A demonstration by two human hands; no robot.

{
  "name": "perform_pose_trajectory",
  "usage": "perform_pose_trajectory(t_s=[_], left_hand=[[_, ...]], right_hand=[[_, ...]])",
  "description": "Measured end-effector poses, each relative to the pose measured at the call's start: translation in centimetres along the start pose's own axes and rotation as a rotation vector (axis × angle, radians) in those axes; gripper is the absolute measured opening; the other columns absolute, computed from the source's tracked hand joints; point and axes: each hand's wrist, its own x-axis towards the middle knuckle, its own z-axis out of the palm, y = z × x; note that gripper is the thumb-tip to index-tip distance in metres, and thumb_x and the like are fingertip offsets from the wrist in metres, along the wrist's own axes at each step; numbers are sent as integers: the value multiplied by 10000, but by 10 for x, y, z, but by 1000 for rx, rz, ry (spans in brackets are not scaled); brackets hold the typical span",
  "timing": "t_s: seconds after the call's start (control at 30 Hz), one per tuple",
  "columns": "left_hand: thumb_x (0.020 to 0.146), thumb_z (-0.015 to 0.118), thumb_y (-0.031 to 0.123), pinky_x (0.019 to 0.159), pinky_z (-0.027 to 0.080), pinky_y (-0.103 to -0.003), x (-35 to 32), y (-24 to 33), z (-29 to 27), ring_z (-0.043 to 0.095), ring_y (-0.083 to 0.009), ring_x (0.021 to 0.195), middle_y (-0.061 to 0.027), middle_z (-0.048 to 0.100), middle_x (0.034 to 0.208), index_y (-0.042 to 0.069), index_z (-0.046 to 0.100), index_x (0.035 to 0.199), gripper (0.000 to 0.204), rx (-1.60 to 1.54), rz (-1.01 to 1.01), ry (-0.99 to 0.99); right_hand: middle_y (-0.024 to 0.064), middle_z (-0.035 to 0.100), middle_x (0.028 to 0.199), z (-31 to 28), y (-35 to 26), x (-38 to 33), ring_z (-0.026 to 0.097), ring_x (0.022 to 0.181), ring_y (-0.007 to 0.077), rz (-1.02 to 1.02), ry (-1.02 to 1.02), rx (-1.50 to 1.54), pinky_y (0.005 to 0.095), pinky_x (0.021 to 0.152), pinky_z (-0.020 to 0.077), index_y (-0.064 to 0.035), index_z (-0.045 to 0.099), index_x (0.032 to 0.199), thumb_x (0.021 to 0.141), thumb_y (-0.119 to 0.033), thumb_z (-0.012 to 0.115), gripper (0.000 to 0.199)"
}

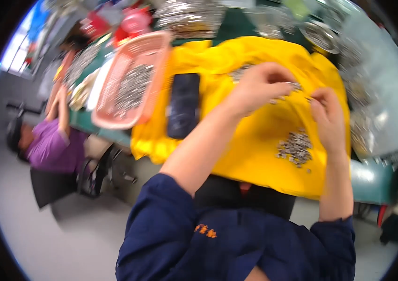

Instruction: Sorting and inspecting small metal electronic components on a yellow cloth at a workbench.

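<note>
Over a yellow cloth both my hands are raised, close together. My left hand is closed in a pinch on small shiny metal pieces at its thumb and fingertips. To its right, my right hand also pinches, thumb against forefinger; a tiny glint shows at the tips, too small to name. Below the hands lies a loose pile of small silvery metal parts. Another metal heap is partly hidden behind my left hand.
Left on the cloth lies a dark phone-like slab, beside a pink plastic basket of metal parts. Clear bags line the right side; a round metal tin stands behind. A person in purple sits at the far left.
</note>
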Motion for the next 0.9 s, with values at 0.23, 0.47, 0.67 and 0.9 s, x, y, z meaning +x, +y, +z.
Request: perform_pose_trajectory(t_s=[0.23,0.47,0.67,0.9], left_hand=[[749,588,17,686,473,-239,-7,-15,9,577,-137,731,-64,593,820,-11,569,915,169,-329,-205,-16],[752,586,12,693,470,-234,-10,-18,11,579,-128,736,-65,598,821,-10,570,917,167,-277,-165,-65],[742,597,10,693,470,-227,-9,-20,11,582,-121,734,-66,607,806,-10,585,879,138,-191,-178,-54],[727,602,-14,683,475,-223,-9,-19,13,586,-117,734,-65,613,792,-19,591,831,105,-59,-147,-17]], right_hand=[[-10,465,700,-1,0,3,409,602,47,57,-129,130,186,528,358,-33,477,809,787,-64,484,39],[-2,468,719,-1,-3,0,418,617,57,8,-138,132,196,546,374,-24,470,816,764,-49,477,58],[25,479,716,-1,-4,-2,453,663,108,-75,-166,-53,223,598,380,-27,471,800,750,-13,489,55],[92,520,638,7,-3,-3,516,576,193,-161,-109,-245,282,529,406,-27,446,789,737,-36,481,63]])
